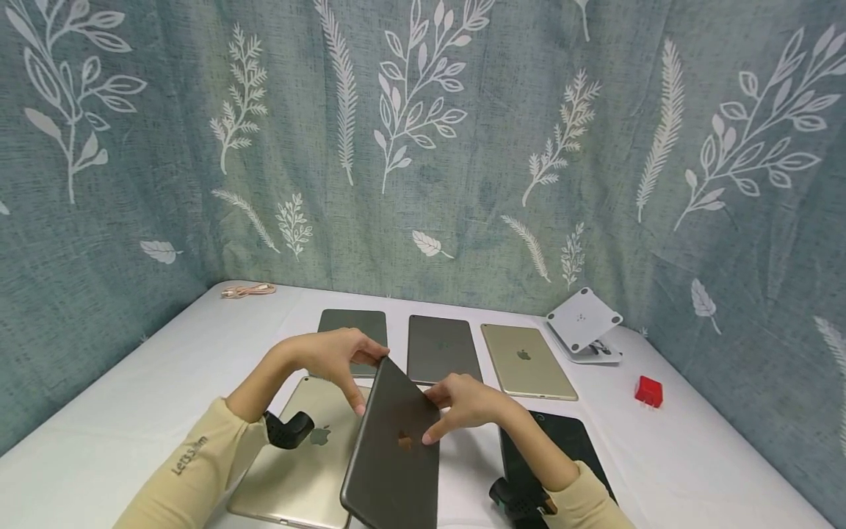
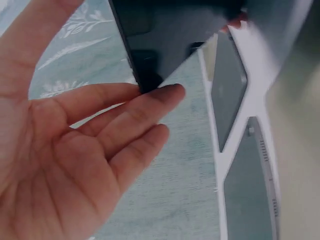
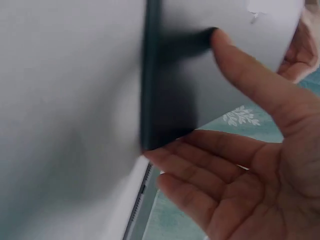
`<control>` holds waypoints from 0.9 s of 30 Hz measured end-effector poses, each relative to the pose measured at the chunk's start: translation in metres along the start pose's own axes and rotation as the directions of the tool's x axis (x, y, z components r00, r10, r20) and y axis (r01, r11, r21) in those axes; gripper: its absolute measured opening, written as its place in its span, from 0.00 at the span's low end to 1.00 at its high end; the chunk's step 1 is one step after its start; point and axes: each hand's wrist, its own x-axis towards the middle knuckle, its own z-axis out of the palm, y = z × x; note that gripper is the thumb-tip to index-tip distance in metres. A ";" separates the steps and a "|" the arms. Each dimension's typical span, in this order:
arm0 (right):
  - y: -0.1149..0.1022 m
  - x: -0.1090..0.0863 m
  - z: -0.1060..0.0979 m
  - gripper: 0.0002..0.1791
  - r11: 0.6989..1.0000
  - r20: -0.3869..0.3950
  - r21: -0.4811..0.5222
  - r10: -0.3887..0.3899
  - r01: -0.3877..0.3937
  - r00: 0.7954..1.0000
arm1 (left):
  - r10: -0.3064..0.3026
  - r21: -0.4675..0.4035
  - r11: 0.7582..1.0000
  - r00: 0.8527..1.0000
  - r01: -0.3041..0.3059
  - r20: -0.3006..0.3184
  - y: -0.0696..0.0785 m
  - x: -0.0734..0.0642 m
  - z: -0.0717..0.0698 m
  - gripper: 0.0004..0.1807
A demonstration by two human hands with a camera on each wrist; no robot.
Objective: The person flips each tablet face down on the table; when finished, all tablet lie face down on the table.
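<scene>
Both hands hold a dark grey tablet (image 1: 399, 448), tilted on edge above the white table, its back with the logo turned to the right. At its upper corner, my left hand (image 1: 340, 360) has fingertips against the corner and its thumb by the left edge; in the left wrist view that thumb's tip is out of frame. My right hand (image 1: 469, 400) pinches the right edge, thumb on the back and fingers round the far side. Beneath my left wrist lies a gold tablet (image 1: 284, 477), logo up. A black tablet (image 1: 568, 444) lies partly hidden under my right forearm.
Behind the hands lie a dark green-grey tablet (image 1: 353, 321), a dark grey one (image 1: 441, 342) and a gold one (image 1: 529, 360). A silver folding stand (image 1: 583, 319) and red charger (image 1: 648, 391) are at right, a coiled cable (image 1: 247, 291) at far left. Patterned curtains (image 1: 423, 220) enclose the table.
</scene>
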 end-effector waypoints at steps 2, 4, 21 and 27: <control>0.000 -0.003 -0.003 0.32 0.999 0.009 -0.036 0.016 -0.015 1.000 | 0.001 0.027 1.000 1.000 -0.001 -0.007 -0.002 0.003 0.004 0.51; -0.001 -0.006 -0.005 0.30 0.997 0.014 -0.069 0.040 -0.039 0.999 | 0.007 0.030 1.000 1.000 -0.006 -0.017 -0.005 0.006 0.009 0.51; -0.003 -0.015 -0.006 0.35 0.921 -0.027 -0.321 0.222 -0.219 0.975 | -0.014 0.248 0.969 1.000 0.020 -0.027 -0.011 0.040 0.059 0.42; -0.002 -0.015 -0.004 0.35 0.902 -0.062 -0.339 0.262 -0.267 0.963 | -0.065 0.450 0.891 0.998 0.061 -0.006 0.007 0.044 0.073 0.51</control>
